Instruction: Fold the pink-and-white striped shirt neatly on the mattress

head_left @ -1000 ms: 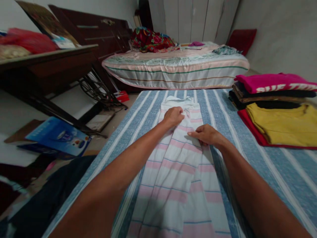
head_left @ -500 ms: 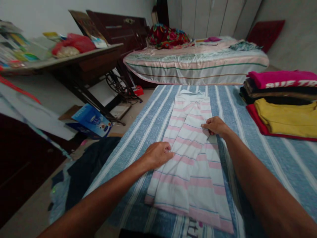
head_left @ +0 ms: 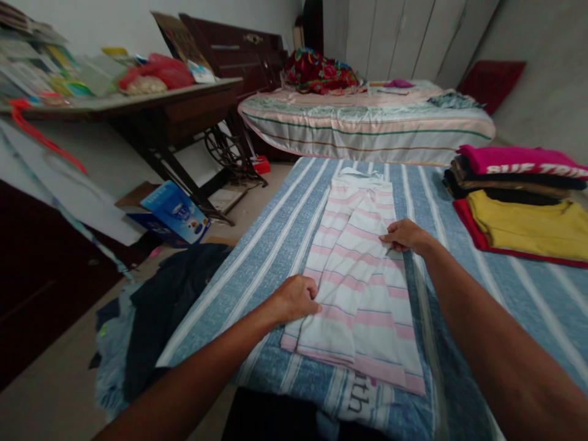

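A pink-and-white striped shirt [head_left: 356, 275] lies folded lengthwise on the blue striped bedsheet [head_left: 482, 288], collar at the far end. My left hand [head_left: 294, 298] rests on the shirt's left edge near the hem, fingers curled over the cloth. My right hand [head_left: 404, 236] presses on the shirt's right side about halfway up, fingers bent and pinching a fold.
A stack of folded clothes [head_left: 519, 196] with a magenta top and a yellow shirt sits at the right. Dark clothes [head_left: 156, 306] lie on the floor at the left. A blue box [head_left: 177, 211] lies under a cluttered wooden table [head_left: 138, 104]. Another bed [head_left: 367, 119] stands beyond.
My left hand slid from the collar end down the shirt's left edge toward the hem. My right hand stayed at the right side. My head turned left and pulled back.
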`<act>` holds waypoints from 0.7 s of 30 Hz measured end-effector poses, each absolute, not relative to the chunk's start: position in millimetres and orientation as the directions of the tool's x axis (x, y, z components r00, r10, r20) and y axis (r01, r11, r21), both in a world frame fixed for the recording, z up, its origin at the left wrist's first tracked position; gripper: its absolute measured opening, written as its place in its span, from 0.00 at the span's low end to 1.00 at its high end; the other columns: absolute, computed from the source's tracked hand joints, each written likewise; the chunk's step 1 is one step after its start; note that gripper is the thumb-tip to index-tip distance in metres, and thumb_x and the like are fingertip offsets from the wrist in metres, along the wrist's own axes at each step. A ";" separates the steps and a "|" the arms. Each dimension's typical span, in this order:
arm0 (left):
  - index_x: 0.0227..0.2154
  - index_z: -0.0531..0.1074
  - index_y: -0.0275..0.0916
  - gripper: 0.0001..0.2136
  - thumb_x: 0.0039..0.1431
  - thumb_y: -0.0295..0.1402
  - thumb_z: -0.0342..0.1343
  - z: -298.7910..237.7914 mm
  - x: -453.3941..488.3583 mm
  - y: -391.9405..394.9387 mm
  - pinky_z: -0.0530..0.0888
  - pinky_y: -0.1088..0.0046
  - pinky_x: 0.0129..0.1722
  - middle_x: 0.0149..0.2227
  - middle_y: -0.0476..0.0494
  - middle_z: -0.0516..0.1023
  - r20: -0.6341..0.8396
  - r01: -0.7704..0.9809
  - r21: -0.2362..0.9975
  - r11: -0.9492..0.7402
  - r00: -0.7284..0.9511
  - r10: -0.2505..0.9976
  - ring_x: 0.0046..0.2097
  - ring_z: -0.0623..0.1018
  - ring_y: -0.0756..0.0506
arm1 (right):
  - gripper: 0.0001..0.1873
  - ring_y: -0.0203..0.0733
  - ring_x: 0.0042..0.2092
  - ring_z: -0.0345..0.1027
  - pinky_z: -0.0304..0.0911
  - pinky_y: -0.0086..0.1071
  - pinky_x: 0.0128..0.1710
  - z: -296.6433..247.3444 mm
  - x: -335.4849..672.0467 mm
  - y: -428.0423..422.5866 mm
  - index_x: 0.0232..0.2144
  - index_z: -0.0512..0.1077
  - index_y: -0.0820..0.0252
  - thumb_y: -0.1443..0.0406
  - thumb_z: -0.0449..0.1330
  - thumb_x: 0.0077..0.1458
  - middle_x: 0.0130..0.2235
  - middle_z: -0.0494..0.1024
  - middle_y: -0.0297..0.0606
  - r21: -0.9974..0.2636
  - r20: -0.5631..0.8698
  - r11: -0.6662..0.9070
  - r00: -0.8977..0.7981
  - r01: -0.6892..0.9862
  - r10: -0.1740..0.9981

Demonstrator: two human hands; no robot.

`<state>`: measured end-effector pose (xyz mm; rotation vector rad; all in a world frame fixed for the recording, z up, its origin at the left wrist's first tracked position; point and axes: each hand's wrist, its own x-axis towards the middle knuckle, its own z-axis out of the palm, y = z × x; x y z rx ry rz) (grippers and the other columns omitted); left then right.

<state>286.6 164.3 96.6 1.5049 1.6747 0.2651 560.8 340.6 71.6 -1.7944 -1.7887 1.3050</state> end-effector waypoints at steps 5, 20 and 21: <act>0.19 0.64 0.38 0.07 0.37 0.33 0.56 100.2 280.6 161.9 0.57 0.79 0.19 0.14 0.57 0.63 -0.431 0.499 0.800 0.333 0.091 0.898 0.19 0.64 0.54 | 0.15 0.26 0.14 0.55 0.49 0.22 0.14 68.5 562.5 339.8 0.18 0.61 0.61 0.67 0.64 0.47 0.12 0.64 0.27 -0.757 -0.362 -0.196 -0.151 0.624 0.920; 0.41 0.61 0.35 0.24 0.38 0.33 0.61 100.8 272.5 149.0 0.61 0.81 0.13 0.16 0.59 0.67 -0.616 0.331 0.770 0.546 0.163 0.770 0.15 0.65 0.54 | 0.08 0.36 0.24 0.69 0.59 0.25 0.23 65.8 559.5 346.1 0.26 0.72 0.63 0.64 0.66 0.41 0.21 0.74 0.34 -0.529 -0.242 -0.085 -0.054 0.844 0.969; 0.42 0.61 0.35 0.25 0.38 0.33 0.61 100.2 272.5 147.6 0.62 0.81 0.13 0.16 0.59 0.67 -0.606 0.342 0.775 0.532 0.161 0.779 0.15 0.65 0.54 | 0.09 0.40 0.29 0.72 0.61 0.27 0.26 68.8 558.4 344.9 0.27 0.73 0.62 0.64 0.66 0.40 0.25 0.76 0.37 -0.490 -0.215 -0.074 -0.038 0.869 0.976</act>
